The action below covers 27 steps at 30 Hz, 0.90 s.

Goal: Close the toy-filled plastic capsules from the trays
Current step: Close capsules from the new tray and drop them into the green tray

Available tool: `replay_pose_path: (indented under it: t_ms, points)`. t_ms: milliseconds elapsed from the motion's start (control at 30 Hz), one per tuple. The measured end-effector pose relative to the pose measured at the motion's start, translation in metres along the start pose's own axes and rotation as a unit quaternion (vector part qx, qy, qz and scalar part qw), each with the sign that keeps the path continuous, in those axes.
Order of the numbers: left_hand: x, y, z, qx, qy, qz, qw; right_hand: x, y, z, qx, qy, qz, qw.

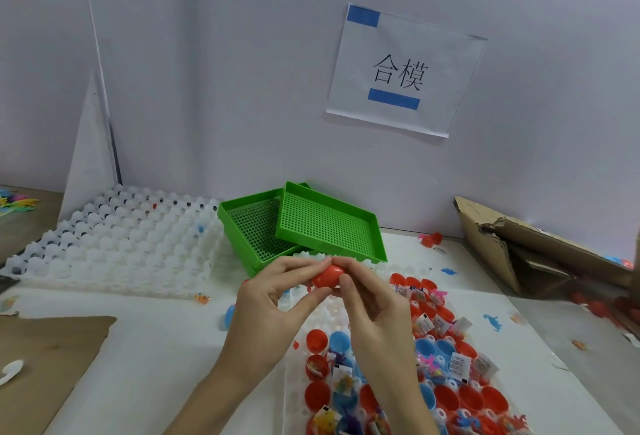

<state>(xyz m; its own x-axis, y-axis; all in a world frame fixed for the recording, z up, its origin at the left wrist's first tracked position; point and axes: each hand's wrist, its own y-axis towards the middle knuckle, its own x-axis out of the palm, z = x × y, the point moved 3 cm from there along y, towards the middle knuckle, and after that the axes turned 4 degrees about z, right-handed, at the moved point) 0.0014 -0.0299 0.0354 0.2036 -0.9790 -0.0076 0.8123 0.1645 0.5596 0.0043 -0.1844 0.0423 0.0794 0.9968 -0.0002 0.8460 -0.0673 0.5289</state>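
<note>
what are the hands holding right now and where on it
A red capsule, held above the tray of open capsules. The left hand pinches its left end and the right hand its right end, fingertips and thumbs round it.

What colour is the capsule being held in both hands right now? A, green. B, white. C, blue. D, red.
D: the left hand and right hand both pinch a red capsule between fingertips, above the capsule tray and in front of the green perforated trays.
</note>
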Motion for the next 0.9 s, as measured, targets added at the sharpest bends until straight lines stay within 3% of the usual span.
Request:
replay_pose_path:
  t_ms: [200,400,633,767,900]
  points:
    - [-0.003,0.001,0.006,0.014,0.012,0.027,0.999,0.001,-0.001,0.001,0.035,0.044,-0.001,0.998]
    - [-0.007,-0.001,0.011,0.078,0.098,0.064,0.99,0.007,-0.005,0.0,0.008,-0.009,-0.026,1.0]
    - [0.003,-0.016,0.011,0.286,0.302,0.032,0.909,0.013,-0.007,0.003,0.066,0.01,-0.04,0.997]
    - [0.005,-0.017,0.011,0.328,0.343,-0.001,0.88,0.009,-0.006,0.006,0.101,0.038,-0.038,0.993]
    - [0.006,-0.019,0.011,0.343,0.365,-0.014,0.865,0.011,-0.005,0.002,0.07,0.012,-0.061,0.996]
